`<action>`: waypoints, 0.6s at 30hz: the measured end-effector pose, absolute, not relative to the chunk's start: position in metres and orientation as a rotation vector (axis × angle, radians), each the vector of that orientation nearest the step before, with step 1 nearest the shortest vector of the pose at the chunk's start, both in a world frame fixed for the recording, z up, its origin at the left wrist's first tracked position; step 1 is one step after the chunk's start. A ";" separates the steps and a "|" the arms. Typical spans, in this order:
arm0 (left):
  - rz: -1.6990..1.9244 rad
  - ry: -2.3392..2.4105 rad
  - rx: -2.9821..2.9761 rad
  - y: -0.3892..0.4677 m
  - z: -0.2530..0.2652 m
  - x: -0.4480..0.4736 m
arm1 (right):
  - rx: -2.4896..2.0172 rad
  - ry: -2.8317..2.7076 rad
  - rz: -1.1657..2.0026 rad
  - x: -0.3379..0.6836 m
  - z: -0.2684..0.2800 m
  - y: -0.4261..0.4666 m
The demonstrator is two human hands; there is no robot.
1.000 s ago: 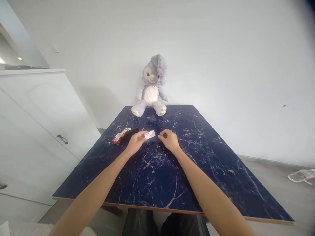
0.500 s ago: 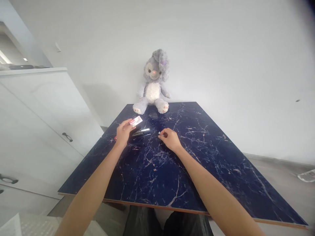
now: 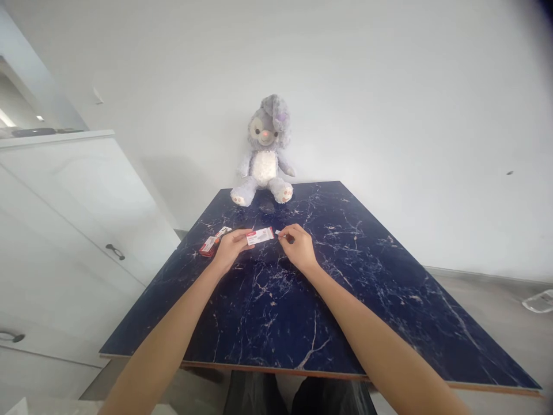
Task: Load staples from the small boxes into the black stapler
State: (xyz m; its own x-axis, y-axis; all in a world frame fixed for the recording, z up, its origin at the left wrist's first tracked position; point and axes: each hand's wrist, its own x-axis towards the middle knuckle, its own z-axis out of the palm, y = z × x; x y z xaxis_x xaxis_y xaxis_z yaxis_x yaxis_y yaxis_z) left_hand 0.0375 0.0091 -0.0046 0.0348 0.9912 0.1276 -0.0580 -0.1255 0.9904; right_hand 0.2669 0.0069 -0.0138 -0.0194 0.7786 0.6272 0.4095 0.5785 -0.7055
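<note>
My left hand (image 3: 231,249) grips a small white-and-red box (image 3: 260,236) by its left end, its printed face turned toward me, above the table. Just off the box's right end, my right hand (image 3: 298,245) pinches a tiny white piece (image 3: 279,233) between thumb and fingertips; what it is I cannot make out. The piece and the box are close, with a narrow gap visible. Behind and left of my left hand lies a red-and-white printed box (image 3: 208,246), partly covered by that hand.
The dark blue marble-patterned table (image 3: 276,323) stretches out before me. A grey plush toy (image 3: 264,155) sits at its far edge against the wall. A white cabinet (image 3: 64,230) stands on the left. On the floor at right lies a clear plastic object (image 3: 539,301).
My left hand has brought the small box right and down, close to my right hand. The red-and-white box on the left now shows more. The dark slim items are now hidden.
</note>
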 end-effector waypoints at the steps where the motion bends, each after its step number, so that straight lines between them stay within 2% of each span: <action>1: 1.284 1.110 1.307 0.010 -0.005 0.036 | -1.002 -1.645 0.405 0.268 -0.013 0.007; 7: 1.253 1.169 1.386 0.012 -0.007 0.034 | -0.921 -1.767 0.417 0.267 -0.012 0.005; 13: 1.180 1.128 1.389 0.009 -0.009 0.037 | -0.861 -1.880 0.283 0.264 -0.017 0.005; 18: 1.189 1.046 1.284 0.007 -0.009 0.039 | -0.963 -1.752 0.466 0.260 -0.013 0.002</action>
